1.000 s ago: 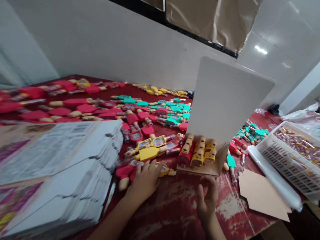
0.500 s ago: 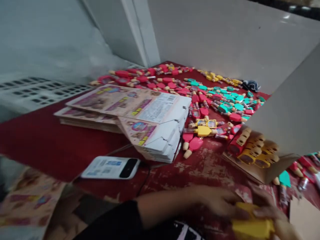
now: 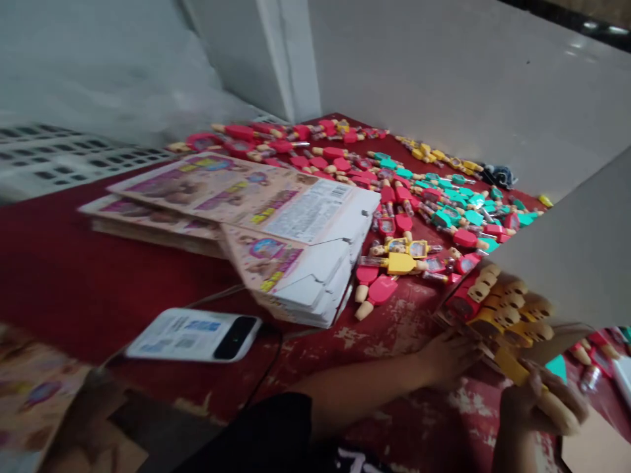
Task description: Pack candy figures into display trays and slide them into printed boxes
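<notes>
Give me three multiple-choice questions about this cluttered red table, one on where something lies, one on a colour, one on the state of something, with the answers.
1. Where does the phone lie?
A. On the near edge of the table, in front of the stack of flat printed cartons
B. Inside the open box
C. Among the teal toys at the far side

2. What colour is the toy in the right hand?
A. Teal
B. Yellow
C. White

3. How does the open box stand?
A. Shut and taped
B. Folded flat
C. Open, lid raised, with toys inside

Answers:
1. A: the phone rests near the table's front edge, before the carton stack.
2. B: a yellow body shows between the fingers.
3. C: the pale lid stands up over a row of toys, with the left hand at the box's front corner.
</notes>
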Demonstrator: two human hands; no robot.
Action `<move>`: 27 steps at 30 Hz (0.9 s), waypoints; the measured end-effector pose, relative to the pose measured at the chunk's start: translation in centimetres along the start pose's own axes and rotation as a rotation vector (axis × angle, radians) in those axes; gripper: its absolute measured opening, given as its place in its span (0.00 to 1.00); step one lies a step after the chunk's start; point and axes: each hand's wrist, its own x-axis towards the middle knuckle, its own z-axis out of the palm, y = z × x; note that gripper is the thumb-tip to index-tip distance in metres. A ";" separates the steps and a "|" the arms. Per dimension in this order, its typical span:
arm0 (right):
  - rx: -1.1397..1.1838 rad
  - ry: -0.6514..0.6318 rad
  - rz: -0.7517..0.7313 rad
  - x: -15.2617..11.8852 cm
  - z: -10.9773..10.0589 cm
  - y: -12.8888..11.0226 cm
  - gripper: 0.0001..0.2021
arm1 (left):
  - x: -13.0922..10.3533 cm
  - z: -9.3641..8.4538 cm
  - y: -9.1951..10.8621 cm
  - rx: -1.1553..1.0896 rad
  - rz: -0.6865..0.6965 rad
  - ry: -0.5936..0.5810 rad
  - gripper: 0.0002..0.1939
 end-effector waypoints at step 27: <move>-0.221 -0.271 0.084 1.5 3.8 0.5 0.30 | -0.4 -0.2 0.2 0.105 -0.038 0.125 0.27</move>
